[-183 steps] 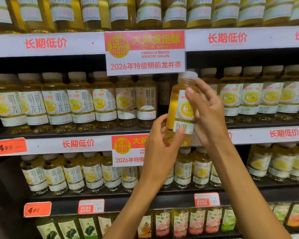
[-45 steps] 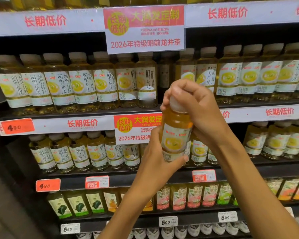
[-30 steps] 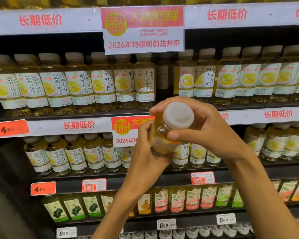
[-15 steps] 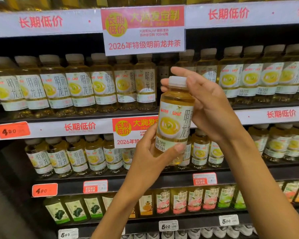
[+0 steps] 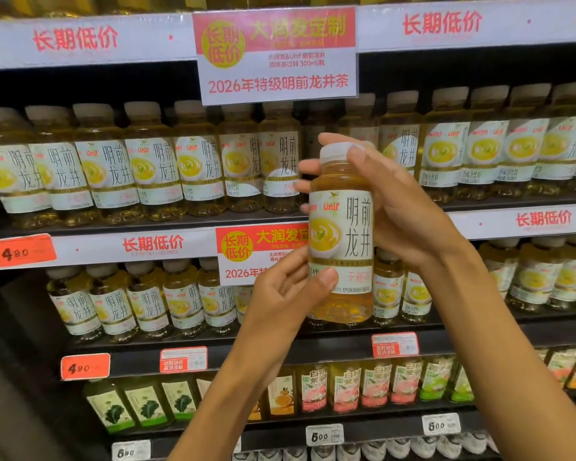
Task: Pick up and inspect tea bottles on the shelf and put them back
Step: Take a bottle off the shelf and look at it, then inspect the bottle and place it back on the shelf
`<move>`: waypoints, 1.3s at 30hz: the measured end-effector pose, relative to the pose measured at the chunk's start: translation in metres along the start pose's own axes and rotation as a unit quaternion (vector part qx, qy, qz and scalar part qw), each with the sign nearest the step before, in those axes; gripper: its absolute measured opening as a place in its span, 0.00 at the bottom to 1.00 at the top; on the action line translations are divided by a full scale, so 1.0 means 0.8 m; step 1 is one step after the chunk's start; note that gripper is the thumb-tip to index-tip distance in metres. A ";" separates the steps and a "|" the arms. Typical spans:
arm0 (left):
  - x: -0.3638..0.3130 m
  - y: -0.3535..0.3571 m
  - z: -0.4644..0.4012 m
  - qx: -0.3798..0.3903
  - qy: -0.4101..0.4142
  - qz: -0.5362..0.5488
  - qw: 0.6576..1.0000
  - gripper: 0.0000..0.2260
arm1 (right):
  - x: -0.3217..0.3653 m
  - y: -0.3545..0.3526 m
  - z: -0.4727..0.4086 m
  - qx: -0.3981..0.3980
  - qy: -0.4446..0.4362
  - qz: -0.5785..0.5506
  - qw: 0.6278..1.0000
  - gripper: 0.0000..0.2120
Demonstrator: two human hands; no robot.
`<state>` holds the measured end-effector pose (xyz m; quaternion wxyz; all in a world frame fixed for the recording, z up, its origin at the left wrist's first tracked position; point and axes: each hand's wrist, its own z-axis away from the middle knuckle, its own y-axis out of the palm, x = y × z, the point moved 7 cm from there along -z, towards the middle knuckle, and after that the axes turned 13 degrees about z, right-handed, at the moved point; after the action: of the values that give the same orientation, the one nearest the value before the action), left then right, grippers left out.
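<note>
While the bottle (image 5: 341,234) stands upright in front of the shelf (image 5: 120,247), label facing the camera, both hands hold it: the left hand (image 5: 286,294) grasps its lower part, and the right hand (image 5: 403,207) wraps its upper half and cap.

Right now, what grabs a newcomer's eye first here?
The tea bottle held upright mid-frame, label facing the camera: the left hand grips its lower part, the right hand its cap and shoulder. Behind, rows of matching bottles fill the shelves, and a red-and-white promo sign hangs top centre.
</note>
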<state>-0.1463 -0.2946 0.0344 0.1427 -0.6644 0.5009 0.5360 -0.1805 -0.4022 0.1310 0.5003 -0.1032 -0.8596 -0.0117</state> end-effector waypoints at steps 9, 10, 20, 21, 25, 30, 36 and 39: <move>0.003 0.003 -0.008 -0.036 0.024 0.048 0.998 0.25 | -0.013 -0.019 0.004 -0.066 0.020 0.112 0.991 0.26; -0.001 0.002 -0.012 -0.043 0.037 0.037 0.998 0.25 | -0.013 -0.022 0.005 -0.089 0.018 0.125 0.988 0.28; -0.044 0.016 -0.084 -0.068 0.150 -0.195 0.967 0.19 | 0.005 -0.053 -0.023 -0.221 -0.047 0.099 0.969 0.07; -0.042 0.014 -0.088 -0.079 0.152 -0.196 0.966 0.20 | 0.003 -0.055 -0.027 -0.223 -0.043 0.098 0.969 0.07; -0.037 0.006 -0.098 -0.118 0.156 -0.218 0.956 0.22 | -0.008 -0.061 -0.038 -0.225 -0.032 0.086 0.970 0.07; -0.051 0.011 -0.114 -0.138 0.187 -0.342 0.911 0.22 | 0.000 -0.067 -0.057 -0.232 -0.048 0.106 0.966 0.15; -0.054 0.001 -0.114 -0.200 0.213 -0.376 0.879 0.22 | -0.007 -0.064 -0.072 -0.221 -0.059 0.171 0.958 0.24; -0.047 0.007 -0.110 -0.195 0.222 -0.425 0.855 0.25 | -0.012 -0.059 -0.076 -0.208 -0.067 0.171 0.961 0.24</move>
<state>-0.0980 -0.3417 0.1019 0.1091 -0.9282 0.0732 0.3480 -0.1329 -0.4577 0.1569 0.4037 -0.3513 -0.8391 -0.0979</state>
